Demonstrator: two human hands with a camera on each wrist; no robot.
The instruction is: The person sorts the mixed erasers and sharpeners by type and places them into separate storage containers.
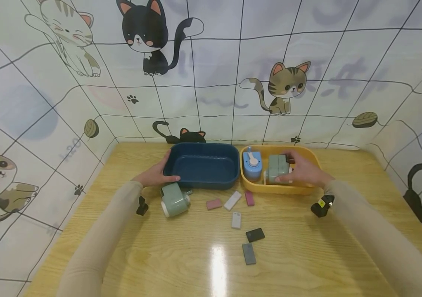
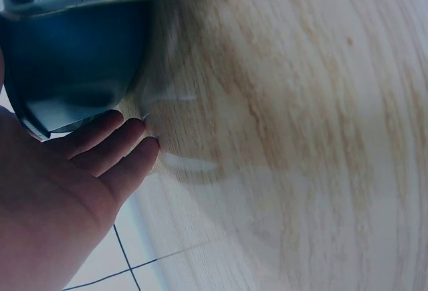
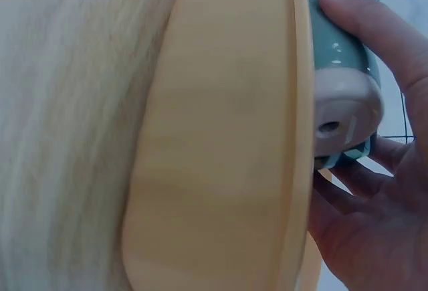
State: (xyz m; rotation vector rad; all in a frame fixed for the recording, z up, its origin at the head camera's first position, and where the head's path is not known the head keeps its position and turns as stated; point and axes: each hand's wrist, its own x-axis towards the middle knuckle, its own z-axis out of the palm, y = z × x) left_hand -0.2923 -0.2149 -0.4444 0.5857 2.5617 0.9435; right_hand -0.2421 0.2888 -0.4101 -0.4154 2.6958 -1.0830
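Observation:
My left hand [image 1: 157, 172] rests at the left end of a dark blue bin [image 1: 203, 185], its nearly straight fingers touching the outer wall and the thumb lying along the front. Just in front of that hand, a green pencil sharpener [image 1: 175, 201] lies tilted on the table; its printed edge shows at the top of the left wrist view. My right hand [image 1: 305, 170] grips another green pencil sharpener [image 1: 278, 166] inside the yellow bin [image 1: 281, 188], thumb on the near side and fingers on the far side. A blue sharpener [image 1: 252, 167] with a white crank stands at that bin's left.
Small eraser-like blocks lie before the bins: a pink one [image 1: 214, 204], two white ones [image 1: 232, 200], a darker pink one [image 1: 249, 198], a black one [image 1: 255, 234] and a grey one [image 1: 249, 253]. A cat-print sheet [image 1: 218, 99] hangs behind the wooden table [image 1: 181, 255].

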